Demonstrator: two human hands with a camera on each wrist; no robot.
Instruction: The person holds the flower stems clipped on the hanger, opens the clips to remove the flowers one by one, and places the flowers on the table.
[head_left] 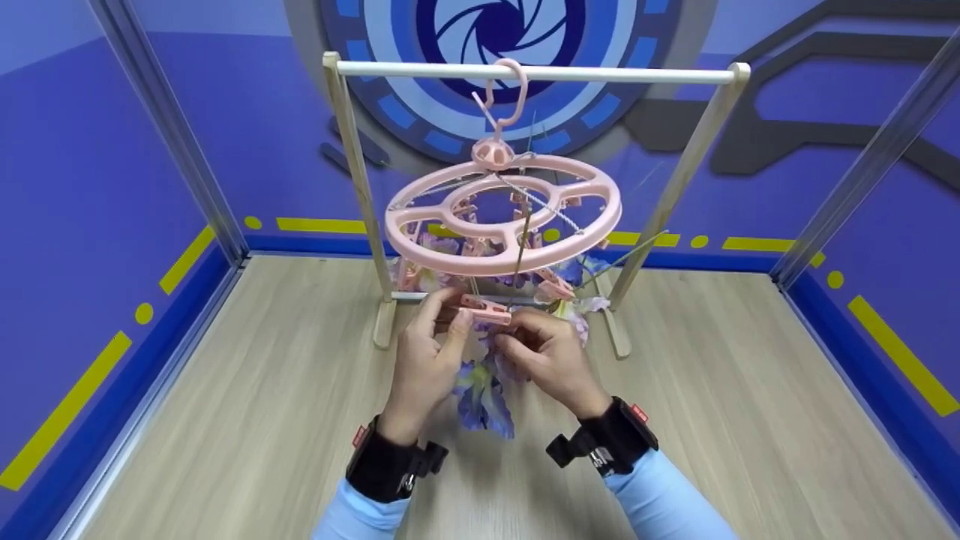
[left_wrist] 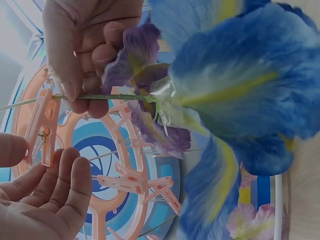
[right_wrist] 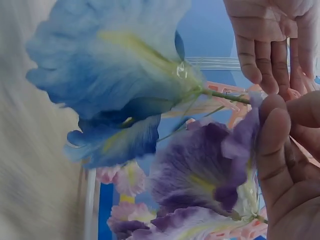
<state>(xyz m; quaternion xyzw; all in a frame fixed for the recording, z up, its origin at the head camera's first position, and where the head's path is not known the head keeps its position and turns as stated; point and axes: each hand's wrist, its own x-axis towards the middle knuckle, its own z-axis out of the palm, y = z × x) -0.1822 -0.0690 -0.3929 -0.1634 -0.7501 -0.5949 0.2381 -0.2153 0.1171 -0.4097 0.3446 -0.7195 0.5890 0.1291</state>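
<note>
My left hand (head_left: 431,356) pinches a pink clothes peg (head_left: 486,309) between thumb and fingers, below the front rim of a round pink hanger (head_left: 450,266). With thumb and fingers, my right hand (head_left: 551,360) grips the green stem (left_wrist: 120,97) of a blue artificial flower (left_wrist: 230,80), close to the peg. The blue bloom hangs head down below the hands. In the left wrist view the stem crosses the peg's tip; whether the peg clamps it I cannot tell. A purple flower (right_wrist: 200,165) hangs beside the right fingers.
A wooden stand with a white rail (head_left: 622,74) carries the hanger by its hook (head_left: 517,94). More pegs and pink flowers (head_left: 581,315) hang around the ring. Blue panels (head_left: 97,187) enclose the wooden table (head_left: 225,420) at the back and sides.
</note>
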